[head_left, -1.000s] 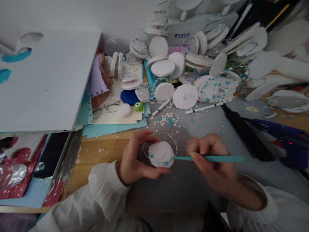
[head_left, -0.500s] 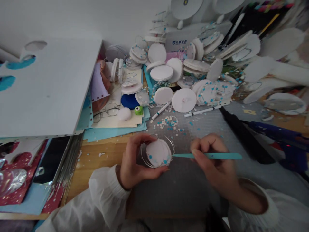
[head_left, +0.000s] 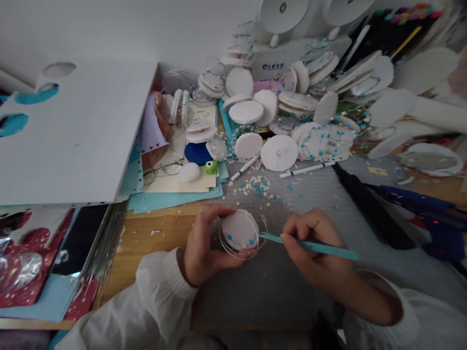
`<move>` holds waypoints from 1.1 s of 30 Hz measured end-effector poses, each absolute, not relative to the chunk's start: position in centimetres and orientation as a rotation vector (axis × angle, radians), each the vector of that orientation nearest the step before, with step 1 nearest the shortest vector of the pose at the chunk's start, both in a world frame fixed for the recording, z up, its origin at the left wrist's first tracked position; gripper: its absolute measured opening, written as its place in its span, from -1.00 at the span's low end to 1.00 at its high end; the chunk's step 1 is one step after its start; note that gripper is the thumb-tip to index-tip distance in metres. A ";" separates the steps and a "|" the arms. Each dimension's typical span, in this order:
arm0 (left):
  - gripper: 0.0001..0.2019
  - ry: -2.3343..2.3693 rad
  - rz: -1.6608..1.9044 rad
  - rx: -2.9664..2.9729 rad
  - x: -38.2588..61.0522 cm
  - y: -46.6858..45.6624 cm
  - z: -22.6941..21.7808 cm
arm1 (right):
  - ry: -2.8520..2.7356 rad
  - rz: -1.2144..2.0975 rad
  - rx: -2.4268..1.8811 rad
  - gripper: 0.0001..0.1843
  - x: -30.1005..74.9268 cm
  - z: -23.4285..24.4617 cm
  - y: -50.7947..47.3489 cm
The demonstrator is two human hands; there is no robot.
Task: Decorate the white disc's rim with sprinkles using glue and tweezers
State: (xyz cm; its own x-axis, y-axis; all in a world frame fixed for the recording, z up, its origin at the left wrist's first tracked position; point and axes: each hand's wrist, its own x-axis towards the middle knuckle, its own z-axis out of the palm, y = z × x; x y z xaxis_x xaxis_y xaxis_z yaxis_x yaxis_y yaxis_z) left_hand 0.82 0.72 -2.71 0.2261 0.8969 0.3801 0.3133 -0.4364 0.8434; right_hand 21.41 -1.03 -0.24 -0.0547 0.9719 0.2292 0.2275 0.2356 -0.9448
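Note:
My left hand grips a white foam disc wrapped in thin wire rings and dotted with small blue pieces, holding it just above the grey mat. My right hand pinches teal tweezers, and their tip touches the disc's right edge. Loose blue and white confetti lies on the mat just beyond the disc.
A heap of white foam discs fills the back of the desk, with two white pens in front. A large white board covers the left. A blue glue gun lies right. A green punch sits on paper sheets.
The disc has turned in my left hand and its face now points more upward. The tweezers have tilted, tip up toward the disc's edge. The view has shifted slightly.

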 end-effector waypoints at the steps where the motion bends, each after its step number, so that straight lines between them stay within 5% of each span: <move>1: -0.24 1.117 1.199 1.874 0.8 0.7 -2.8 | -1.524 0.913 -1.189 -0.76 21.4 -0.3 -1.1; 33: -0.23 1.012 1.346 1.655 1.1 1.0 -2.2 | -1.101 1.240 -1.181 -0.74 21.9 0.0 -0.1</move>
State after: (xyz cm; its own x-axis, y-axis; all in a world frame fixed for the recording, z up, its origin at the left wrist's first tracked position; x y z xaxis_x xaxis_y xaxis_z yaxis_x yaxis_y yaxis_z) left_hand 1.11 0.97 -2.24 0.1300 0.9150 0.3820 0.1132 -0.3964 0.9111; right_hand 21.90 -0.12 0.01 0.0390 0.9988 -0.0282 -0.0896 -0.0246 -0.9957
